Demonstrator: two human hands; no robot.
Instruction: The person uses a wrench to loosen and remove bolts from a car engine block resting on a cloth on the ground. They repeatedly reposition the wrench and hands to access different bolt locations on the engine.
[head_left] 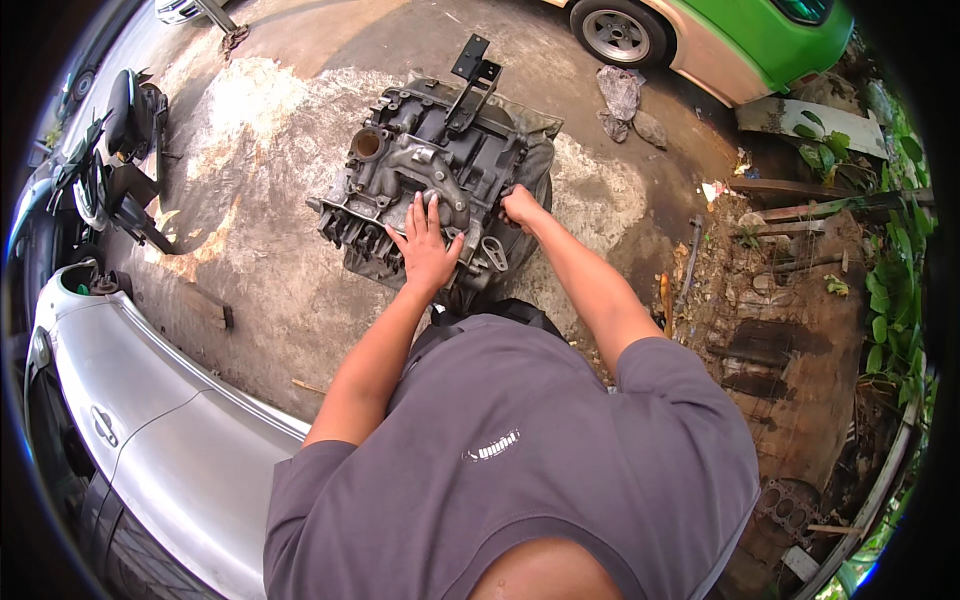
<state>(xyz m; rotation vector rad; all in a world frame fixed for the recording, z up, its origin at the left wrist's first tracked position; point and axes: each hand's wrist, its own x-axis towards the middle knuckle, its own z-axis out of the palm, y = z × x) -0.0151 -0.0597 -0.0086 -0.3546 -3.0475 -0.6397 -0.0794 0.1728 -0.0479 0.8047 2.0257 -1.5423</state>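
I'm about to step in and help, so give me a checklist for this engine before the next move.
1. Left hand on the engine: ok, spread on top.
2. Hold of the right hand, at the engine's right side: cannot tell, hidden.
3. Upright black bracket fastened: cannot tell.
4. Support underneath: cannot tell, hidden.
5. Floor free of trip hazards: not ok; wooden block to the left, crumpled rag near the vehicle wheel.

Includes one left hand (426, 247) and one right hand (520, 208), two altogether; one engine (488, 150), one black bracket (470, 57), one green-and-cream vehicle (770, 45), one grey T-shirt (560, 420), one door handle (104, 426).
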